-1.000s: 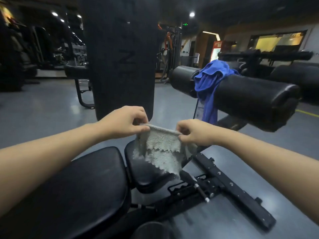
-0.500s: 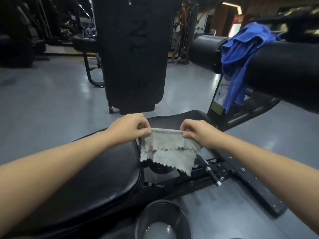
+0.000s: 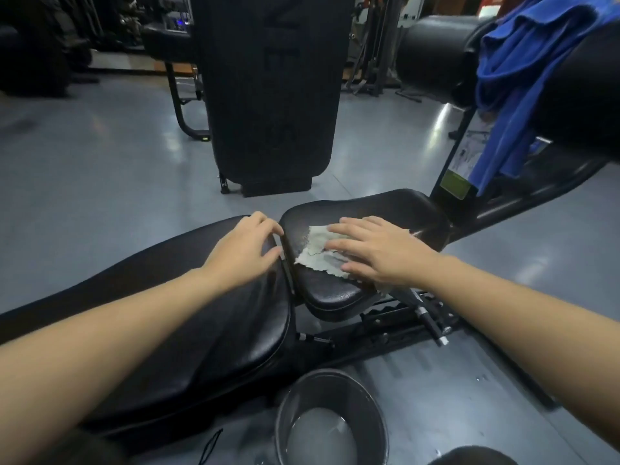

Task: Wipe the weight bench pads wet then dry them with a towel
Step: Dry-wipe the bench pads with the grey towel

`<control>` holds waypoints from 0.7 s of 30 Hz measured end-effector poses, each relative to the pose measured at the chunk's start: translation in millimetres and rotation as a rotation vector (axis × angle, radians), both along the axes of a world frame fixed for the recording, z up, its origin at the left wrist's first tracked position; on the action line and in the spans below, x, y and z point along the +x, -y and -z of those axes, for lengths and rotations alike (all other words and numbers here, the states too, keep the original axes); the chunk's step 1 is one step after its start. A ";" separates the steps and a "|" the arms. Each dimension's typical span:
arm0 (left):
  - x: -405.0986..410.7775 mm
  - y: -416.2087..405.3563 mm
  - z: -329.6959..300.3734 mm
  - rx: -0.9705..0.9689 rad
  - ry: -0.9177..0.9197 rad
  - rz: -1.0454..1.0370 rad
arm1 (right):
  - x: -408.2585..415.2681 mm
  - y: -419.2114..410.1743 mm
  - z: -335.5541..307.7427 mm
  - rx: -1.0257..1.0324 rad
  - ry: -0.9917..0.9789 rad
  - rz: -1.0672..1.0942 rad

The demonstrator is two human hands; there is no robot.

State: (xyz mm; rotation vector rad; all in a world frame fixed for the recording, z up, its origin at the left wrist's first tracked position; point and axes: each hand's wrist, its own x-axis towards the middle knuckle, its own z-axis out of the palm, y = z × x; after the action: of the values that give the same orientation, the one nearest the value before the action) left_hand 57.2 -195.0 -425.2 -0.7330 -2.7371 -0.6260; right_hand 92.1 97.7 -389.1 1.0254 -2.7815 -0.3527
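Grey-white frayed wiping cloth (image 3: 317,251) lies flat on the small black vinyl seat pad (image 3: 365,229), pinned under the right hand (image 3: 379,253), whose fingers are spread straight so the palm presses a broad patch (good for an even wet pass). Beside it, the left hand (image 3: 246,253) curls over the end of the long black back pad (image 3: 188,317), likely bracing the bench. Below, a dark round bucket of water (image 3: 330,417) sits within reach for rinsing; a blue towel (image 3: 523,78) hangs over the black roller pad (image 3: 436,58), probably kept for drying.
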 end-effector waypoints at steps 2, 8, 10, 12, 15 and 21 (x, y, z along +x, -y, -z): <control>2.0 14.5 14.7 -0.016 -0.013 -0.014 | -9.0 3.5 2.3 0.010 0.054 0.010; -5.5 49.7 50.3 -0.090 -0.004 0.010 | -23.7 6.0 19.1 0.033 0.178 0.048; -5.1 54.8 61.5 -0.091 0.022 0.023 | -26.3 6.9 24.0 0.039 0.190 0.053; -3.7 54.0 71.5 -0.061 0.004 0.017 | -28.8 9.8 26.7 0.055 0.193 0.048; -5.5 51.4 79.1 0.001 -0.007 0.006 | -33.9 21.8 30.7 0.068 0.193 0.034; -9.4 55.4 82.9 0.025 -0.009 0.015 | -70.0 58.0 39.1 0.067 0.204 0.054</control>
State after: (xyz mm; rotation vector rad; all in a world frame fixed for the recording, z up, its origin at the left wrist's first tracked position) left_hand 47.8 -250.4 -508.0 -0.7498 -2.7134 -0.6576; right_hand 22.1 39.7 -428.2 1.0582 -3.0021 -0.3693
